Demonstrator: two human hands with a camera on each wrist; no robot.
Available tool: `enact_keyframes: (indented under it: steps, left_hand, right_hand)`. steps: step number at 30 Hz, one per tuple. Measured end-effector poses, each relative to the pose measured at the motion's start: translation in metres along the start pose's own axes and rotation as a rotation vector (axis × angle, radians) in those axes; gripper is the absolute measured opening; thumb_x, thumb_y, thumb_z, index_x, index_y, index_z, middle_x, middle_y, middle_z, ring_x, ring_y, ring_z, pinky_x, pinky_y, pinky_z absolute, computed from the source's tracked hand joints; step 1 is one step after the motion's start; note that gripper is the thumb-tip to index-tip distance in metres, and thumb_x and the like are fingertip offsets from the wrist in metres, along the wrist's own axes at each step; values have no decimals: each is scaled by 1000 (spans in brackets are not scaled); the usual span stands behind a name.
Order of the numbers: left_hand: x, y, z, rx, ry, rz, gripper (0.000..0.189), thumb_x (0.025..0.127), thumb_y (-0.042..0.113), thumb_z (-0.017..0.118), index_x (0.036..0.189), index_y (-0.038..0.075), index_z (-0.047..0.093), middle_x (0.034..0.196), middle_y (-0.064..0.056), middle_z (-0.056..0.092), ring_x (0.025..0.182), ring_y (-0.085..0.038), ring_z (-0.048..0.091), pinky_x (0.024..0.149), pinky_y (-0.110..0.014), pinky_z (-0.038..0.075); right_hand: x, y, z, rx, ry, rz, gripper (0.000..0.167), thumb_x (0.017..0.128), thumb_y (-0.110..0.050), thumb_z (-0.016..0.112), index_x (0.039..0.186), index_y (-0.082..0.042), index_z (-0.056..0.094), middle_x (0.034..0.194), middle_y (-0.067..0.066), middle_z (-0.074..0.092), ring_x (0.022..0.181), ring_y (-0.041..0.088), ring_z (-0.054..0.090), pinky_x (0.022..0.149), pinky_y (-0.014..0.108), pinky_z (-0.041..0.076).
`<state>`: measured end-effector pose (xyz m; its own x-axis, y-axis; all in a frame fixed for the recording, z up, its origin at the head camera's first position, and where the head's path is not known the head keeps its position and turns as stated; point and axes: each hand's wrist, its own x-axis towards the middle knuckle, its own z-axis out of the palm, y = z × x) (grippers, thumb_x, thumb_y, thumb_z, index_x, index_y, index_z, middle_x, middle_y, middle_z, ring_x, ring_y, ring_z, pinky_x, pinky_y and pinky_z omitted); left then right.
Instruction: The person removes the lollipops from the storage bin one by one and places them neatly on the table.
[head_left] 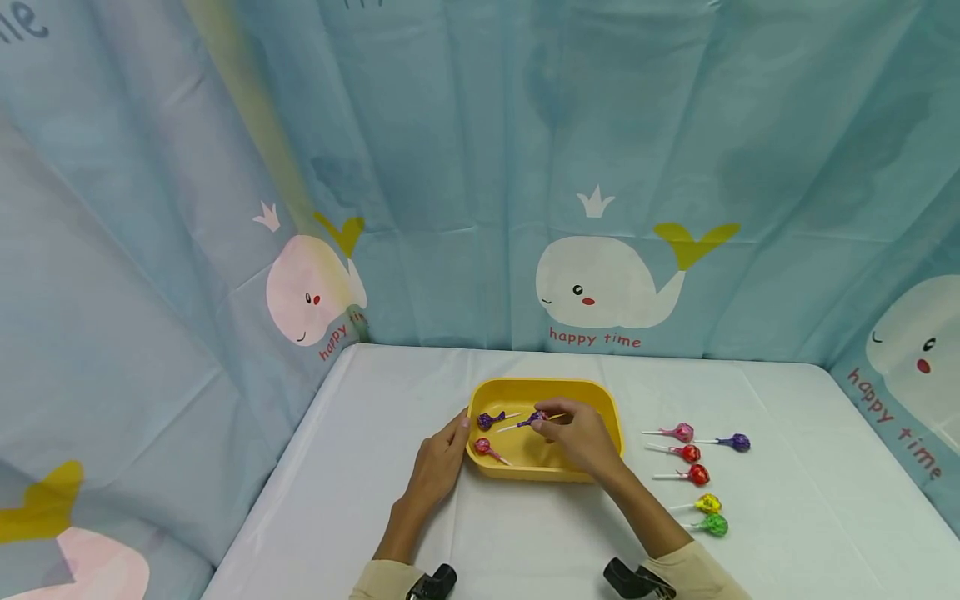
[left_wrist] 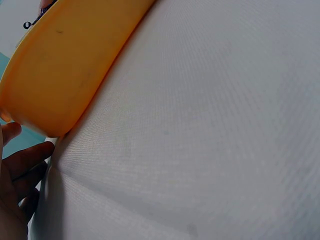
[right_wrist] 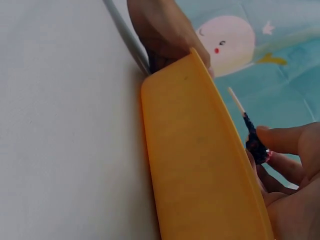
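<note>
My right hand (head_left: pixel 577 437) is over the yellow tray (head_left: pixel 525 474), pinching a purple-wrapped lollipop (right_wrist: pixel 256 148) between thumb and fingers. Its white stick points left in the head view and up in the right wrist view. A bit of pink shows beside its wrapper at the fingertips. At the tray's left end, my left hand (head_left: pixel 438 462) rests against the wall with fingers fairly straight, a fingertip (left_wrist: pixel 12 131) right at the rim. Inside the tray on the left lie another purple lollipop (head_left: pixel 486 421) and a pink one (head_left: pixel 483 447). My right hand hides part of the tray floor.
Right of the tray on the white table (head_left: pixel 360 433) lie several lollipops: a pink one (head_left: pixel 682 432), a purple one (head_left: pixel 740 442), two red ones (head_left: pixel 698 475), a yellow one (head_left: pixel 708 503) and a green one (head_left: pixel 716 525). A whale-printed curtain (head_left: pixel 450 283) stands behind the table.
</note>
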<state>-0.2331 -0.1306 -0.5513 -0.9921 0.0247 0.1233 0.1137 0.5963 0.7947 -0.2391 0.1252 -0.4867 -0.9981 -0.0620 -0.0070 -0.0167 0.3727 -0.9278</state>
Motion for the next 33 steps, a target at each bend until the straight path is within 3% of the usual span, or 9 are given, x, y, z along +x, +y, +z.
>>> enact_keyframes:
  steps: [8, 16, 23, 33]
  left_hand:
    - [0, 0, 1, 5, 1, -2, 65, 111, 62, 35, 158, 21, 53, 154, -2, 58, 144, -31, 55, 121, -53, 43]
    - [-1, 1, 0, 4, 3, -7, 62, 112, 60, 37, 158, 21, 53, 154, -2, 58, 144, -32, 55, 121, -53, 42]
    - [-1, 1, 0, -4, 0, 0, 62, 112, 59, 36, 158, 21, 53, 155, -2, 57, 145, -31, 54, 122, -53, 42]
    - [0, 0, 1, 1, 8, -2, 63, 112, 60, 36, 158, 19, 53, 155, -3, 58, 144, -32, 55, 122, -53, 42]
  right_hand:
    - [-7, 6, -21, 34, 50, 7, 36, 95, -21, 81, 127, -5, 75, 117, 10, 76, 91, 31, 74, 85, 44, 65]
    - [-14, 13, -41, 35, 98, 4, 38, 97, -24, 80, 129, -4, 73, 115, 12, 76, 97, 35, 74, 88, 40, 65]
    - [-20, 20, -61, 25, 124, 39, 45, 97, -30, 80, 134, -5, 71, 124, 12, 72, 105, 24, 73, 87, 22, 63]
    - [-30, 26, -88, -11, 173, 32, 51, 97, -37, 79, 137, -6, 70, 125, 13, 74, 110, 23, 71, 83, 14, 59]
